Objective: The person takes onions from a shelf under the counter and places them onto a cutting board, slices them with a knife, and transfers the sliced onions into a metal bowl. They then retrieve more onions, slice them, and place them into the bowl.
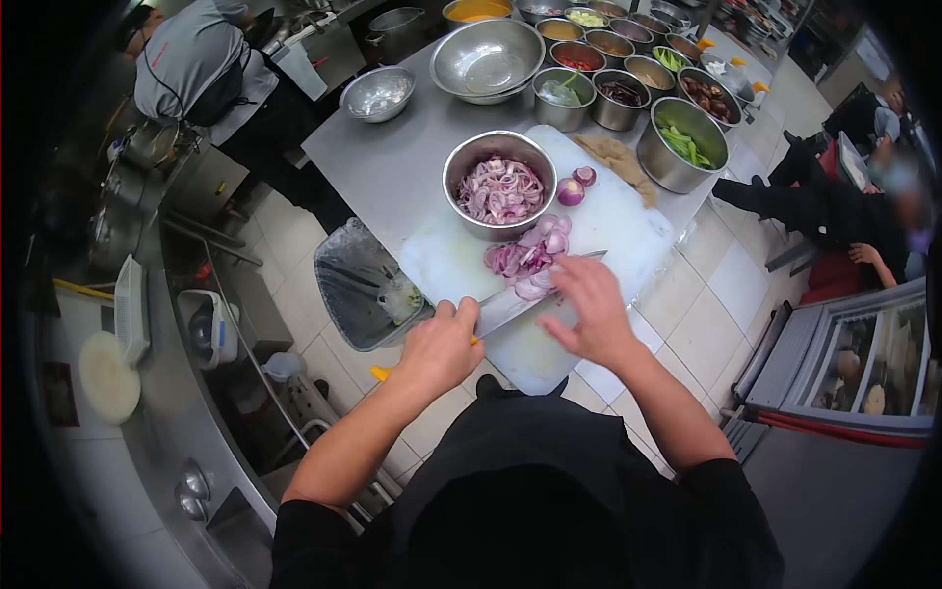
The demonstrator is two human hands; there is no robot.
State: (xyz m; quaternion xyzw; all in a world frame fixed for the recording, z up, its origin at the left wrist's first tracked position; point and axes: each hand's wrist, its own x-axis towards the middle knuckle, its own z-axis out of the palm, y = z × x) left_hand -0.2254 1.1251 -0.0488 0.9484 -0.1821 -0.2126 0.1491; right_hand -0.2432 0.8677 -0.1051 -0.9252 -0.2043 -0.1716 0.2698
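The wearer's black apron [520, 461] fills the lower edge and is cut off there. Beyond it, the left hand [440, 346] has its fingers clamped around the yellow handle of a broad, steel-bladed knife [502, 309]; the hand covers most of that handle. The right hand [591, 316] has its fingers spread apart above the blade's far end, hiding part of it; whether its fingertips touch the blade or the purple-and-white sliced onions [528, 248] is hard to tell. Those slices lie heaped on a white, worn cutting board [633, 221], along the blade. Just past them stands a round, stainless-steel pot [500, 233] holding more slices, its depth hidden by them. Two purple, rounded onion pieces [571, 190] sit right of it, near a crumpled brown cloth [618, 162] partly covered by a steel pot of green vegetables [685, 167]. Farther off, steel containers crowd the table, some cut by the top edge, and a grey-shirted person [201, 74] bends away, hands unclear.
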